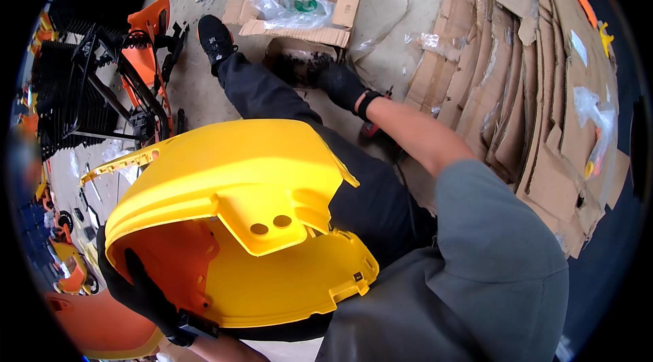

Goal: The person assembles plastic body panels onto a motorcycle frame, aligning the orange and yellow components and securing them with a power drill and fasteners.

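At your right: flattened cardboard (pixel 527 107), stacked. Close in front of you: one yellow shell (pixel 238 158), hollow side toward you, partly orange within. Beyond it: one open carton (pixel 320 35) of small dark pieces (pixel 289 66). Your left hand (pixel 144 290), gloved, fingers bent round the shell's left rim, holding it. Your right hand (pixel 340 84), gloved, at the carton; finger spread and any hold can't be made out. Step, apparently: picking among the pieces; next move seems to call for a sure pinch.
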Demonstrator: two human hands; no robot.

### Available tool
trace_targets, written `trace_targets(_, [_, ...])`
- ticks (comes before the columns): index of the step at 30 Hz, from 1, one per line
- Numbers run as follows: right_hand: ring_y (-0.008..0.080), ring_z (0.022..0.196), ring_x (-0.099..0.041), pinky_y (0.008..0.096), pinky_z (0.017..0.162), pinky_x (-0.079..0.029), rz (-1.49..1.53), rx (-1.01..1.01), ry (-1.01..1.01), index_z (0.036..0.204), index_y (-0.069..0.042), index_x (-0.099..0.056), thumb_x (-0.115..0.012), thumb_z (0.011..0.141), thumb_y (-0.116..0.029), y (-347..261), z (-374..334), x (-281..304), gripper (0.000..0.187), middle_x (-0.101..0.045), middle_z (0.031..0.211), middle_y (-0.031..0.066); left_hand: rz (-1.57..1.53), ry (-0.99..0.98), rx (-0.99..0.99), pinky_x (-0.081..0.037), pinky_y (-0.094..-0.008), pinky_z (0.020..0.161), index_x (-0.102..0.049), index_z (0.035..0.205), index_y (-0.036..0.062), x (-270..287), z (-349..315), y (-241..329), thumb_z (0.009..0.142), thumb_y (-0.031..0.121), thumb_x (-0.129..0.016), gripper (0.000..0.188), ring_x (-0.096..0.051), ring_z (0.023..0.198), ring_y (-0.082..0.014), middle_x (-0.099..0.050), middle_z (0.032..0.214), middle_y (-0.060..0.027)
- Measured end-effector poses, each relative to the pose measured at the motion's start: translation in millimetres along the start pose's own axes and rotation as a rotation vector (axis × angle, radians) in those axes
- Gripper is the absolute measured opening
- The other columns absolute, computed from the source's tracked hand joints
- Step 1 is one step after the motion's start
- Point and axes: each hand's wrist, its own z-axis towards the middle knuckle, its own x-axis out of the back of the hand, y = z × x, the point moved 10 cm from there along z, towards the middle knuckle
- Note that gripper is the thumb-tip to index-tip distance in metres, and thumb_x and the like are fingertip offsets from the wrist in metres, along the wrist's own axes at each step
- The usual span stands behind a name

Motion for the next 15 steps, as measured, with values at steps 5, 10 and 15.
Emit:
trace_targets(5, [0.0315,0.092,-0.063,0.0397,0.081,-0.050,-0.200,0.060,-0.026,0.090,-0.008,-0.069,-0.056,0.074,-0.002,-15.4,-39.0,15.2,0.022,-0.066,0.096,0.0148,-0.013,-0.169,-0.020,-0.038,-0.0352,0.100,-0.054,0.123,-0.0035,-7.8,1.4,-0.9,0.090,0.016,-0.052,0.038,-0.055,0.112,-0.0264,-0.058,0.122,-0.0154])
trace_targets(10, [0.0330,0.072,-0.064,0.0397,0.066,-0.052,-0.147,-0.071,-0.571,0.073,-0.005,-0.066,-0.057,0.071,-0.008,-0.2,-76.4,-1.6,0.010,-0.065,0.075,0.0132,0.066,-0.133,-0.002,-0.038,-0.0360,0.099,-0.052,0.123,-0.0052,9.7,-5.1,-26.4,0.093,0.016,-0.049,0.037,-0.054,0.112,-0.0278,-0.057,0.122,-0.0164])
trace_targets(15, [0.0347,0.071,-0.064,0.0429,0.067,-0.052,-0.256,-0.156,-0.268,0.073,-0.005,-0.065,-0.055,0.075,-0.016,52.4,-44.6,62.7,0.015,-0.064,0.074,0.0186,0.074,-0.189,0.024,-0.037,-0.0381,0.101,-0.045,0.130,-0.0020,2.9,-2.5,-36.3,0.096,0.022,-0.050,0.042,-0.051,0.116,-0.0284,-0.052,0.129,-0.0166])
